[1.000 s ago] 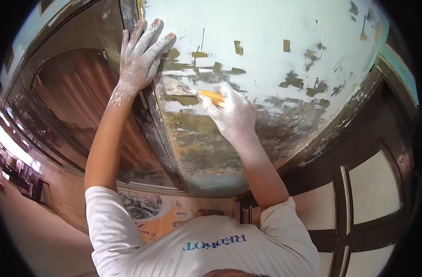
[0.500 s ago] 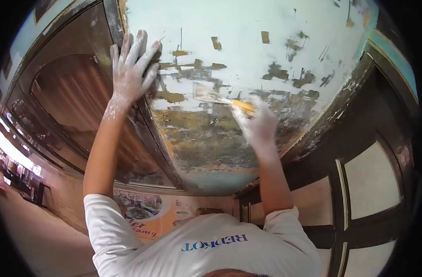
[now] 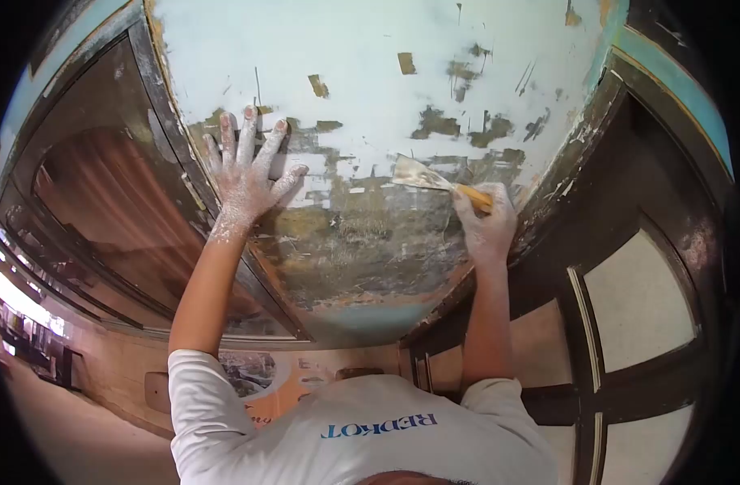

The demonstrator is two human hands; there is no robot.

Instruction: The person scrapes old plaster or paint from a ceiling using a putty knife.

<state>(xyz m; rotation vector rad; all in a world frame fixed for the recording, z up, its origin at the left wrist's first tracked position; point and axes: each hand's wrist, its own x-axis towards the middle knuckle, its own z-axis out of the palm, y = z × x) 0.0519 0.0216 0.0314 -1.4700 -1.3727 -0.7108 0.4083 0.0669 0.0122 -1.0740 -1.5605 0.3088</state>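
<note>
My left hand [image 3: 247, 182], dusted white, lies spread against the left part of the wall [image 3: 354, 73], its fingers pointing up. In my right hand [image 3: 490, 226] is a putty knife [image 3: 425, 175] with a yellow handle, gripped near the wall's right side. Its wide, whitish blade points left and overlaps the patchy band of the wall. Pale blue-white paint covers the upper wall, broken by dark brown and grey patches. Lower down, the surface is mostly grey-brown with scraped streaks.
Left of the wall stands a dark-framed glass panel [image 3: 103, 194] with a reddish curtain behind it. A dark door [image 3: 580, 339] with pale panels is on the right. Below hangs an orange printed banner [image 3: 285, 388], partly hidden by my white shirt [image 3: 370, 412].
My right hand has moved right with the putty knife. My left hand now rests farther onto the wall, away from the frame edge. The view has shifted slightly.
</note>
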